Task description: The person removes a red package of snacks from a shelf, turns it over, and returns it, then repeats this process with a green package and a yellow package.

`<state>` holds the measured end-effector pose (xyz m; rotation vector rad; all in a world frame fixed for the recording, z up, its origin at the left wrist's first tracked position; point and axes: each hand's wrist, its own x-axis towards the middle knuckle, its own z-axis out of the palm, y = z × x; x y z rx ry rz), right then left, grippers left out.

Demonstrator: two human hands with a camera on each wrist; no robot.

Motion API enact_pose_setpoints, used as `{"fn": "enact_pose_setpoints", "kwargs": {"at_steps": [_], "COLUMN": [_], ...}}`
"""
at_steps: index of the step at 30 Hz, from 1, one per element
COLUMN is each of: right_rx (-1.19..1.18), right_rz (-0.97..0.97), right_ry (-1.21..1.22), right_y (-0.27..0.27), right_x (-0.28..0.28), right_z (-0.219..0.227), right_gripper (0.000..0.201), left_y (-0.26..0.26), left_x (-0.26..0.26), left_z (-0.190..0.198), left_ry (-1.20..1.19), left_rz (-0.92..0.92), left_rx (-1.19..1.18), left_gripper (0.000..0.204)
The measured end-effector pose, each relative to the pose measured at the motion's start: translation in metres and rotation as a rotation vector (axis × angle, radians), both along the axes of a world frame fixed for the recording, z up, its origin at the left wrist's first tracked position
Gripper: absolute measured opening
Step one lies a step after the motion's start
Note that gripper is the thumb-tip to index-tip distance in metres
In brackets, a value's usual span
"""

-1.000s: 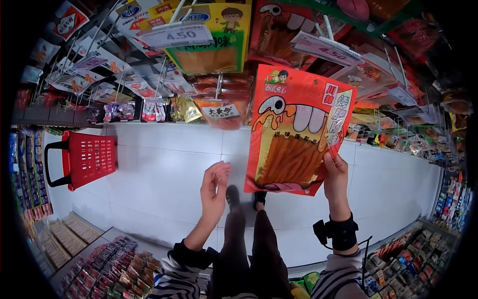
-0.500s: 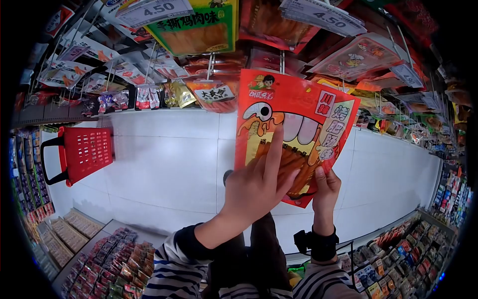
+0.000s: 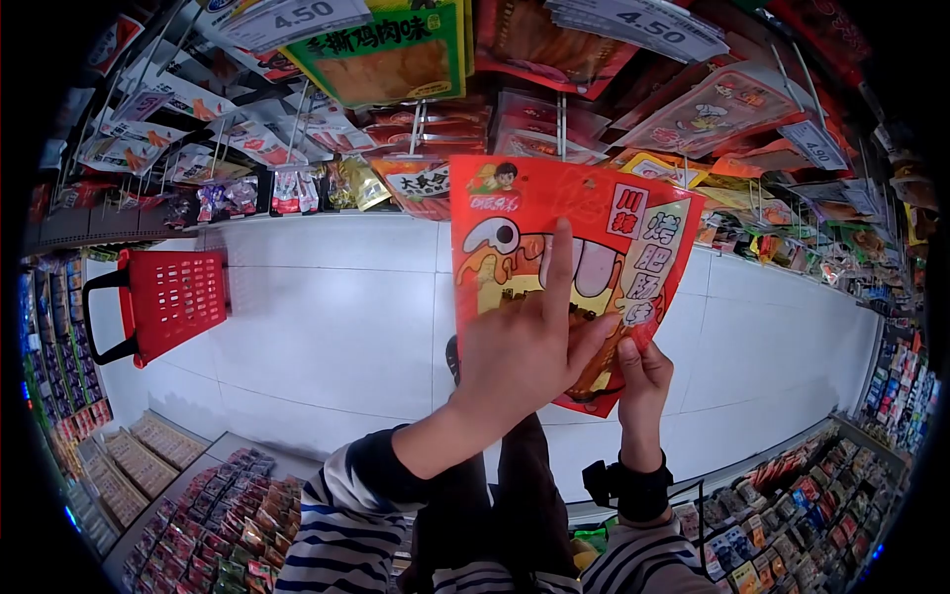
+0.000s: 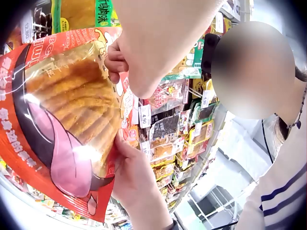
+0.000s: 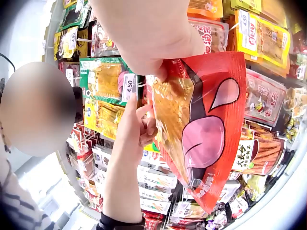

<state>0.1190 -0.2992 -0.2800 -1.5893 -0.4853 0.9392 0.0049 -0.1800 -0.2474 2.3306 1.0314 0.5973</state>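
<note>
A red snack packet (image 3: pixel 594 265) with a cartoon face and a clear window onto brown strips is held up in front of the body. My right hand (image 3: pixel 644 381) pinches its lower right edge, thumb on the front. Over the front lies my left hand (image 3: pixel 520 346), its index finger pointing straight up along the cartoon teeth and its thumb spread to the right. It hides part of the window. The left wrist view shows the packet's lower end (image 4: pixel 72 158) up close. From the other side, the right wrist view has the left hand (image 5: pixel 136 127) beside the packet.
Hooks with hanging snack packets and price tags (image 3: pixel 643 22) line the rack ahead. A yellow-green packet (image 3: pixel 381 59) hangs beyond the held one. On the white floor (image 3: pixel 327 317) to the left stands a red shopping basket (image 3: pixel 183 302). Bins of small packets (image 3: pixel 218 525) lie behind on both sides.
My left hand has come up from beside the packet and across its front, index finger extended. The packet has shifted slightly left and tilted, still in the right hand's pinch.
</note>
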Motion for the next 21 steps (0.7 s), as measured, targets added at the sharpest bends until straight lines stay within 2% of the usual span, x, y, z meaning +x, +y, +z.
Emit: {"fn": "enact_pose_setpoints", "kwargs": {"at_steps": [3, 6, 21], "right_rx": [-0.007, 0.003, -0.005], "right_rz": [0.015, 0.024, 0.05], "right_ry": [0.008, 0.012, -0.008], "right_y": [0.0, 0.0, 0.002], "right_x": [-0.001, 0.0, 0.001], "right_z": [0.001, 0.0, 0.001], "right_gripper": [0.024, 0.024, 0.025], "left_y": [-0.002, -0.003, -0.002], "left_x": [0.007, 0.006, 0.009], "left_z": [-0.006, 0.005, 0.0], "left_ry": [-0.067, 0.052, 0.063], "left_rz": [-0.001, -0.058, -0.064], "left_rx": [0.048, -0.046, 0.002], "left_gripper": [0.071, 0.068, 0.066]}}
